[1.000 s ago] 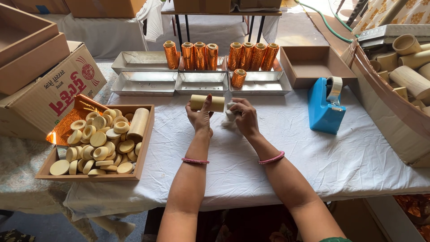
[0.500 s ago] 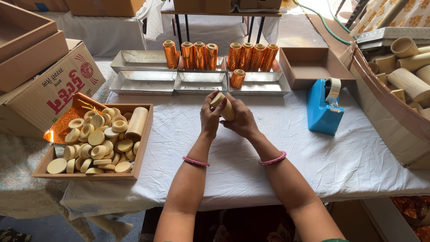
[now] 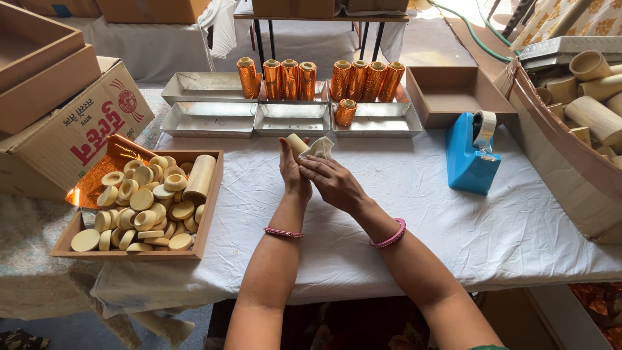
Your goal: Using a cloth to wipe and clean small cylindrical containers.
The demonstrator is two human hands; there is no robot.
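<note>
2 hands meet over the white tablecloth (image 3: 421,214): the left hand (image 3: 293,174) is closed around a pale cream cardboard tube (image 3: 297,144), which stands out of the top of the fist, long axis tilted up and away from the wrist. The right hand (image 3: 332,183) lies just right of it, touching, fingers pinching a small crumpled whitish cloth (image 3: 320,148) against the tube's right flank near its upper end. The wooden tray of pale round caps (image 3: 139,206) sits well left of the left hand; the blue tape dispenser (image 3: 471,157) well right of the right.
</note>
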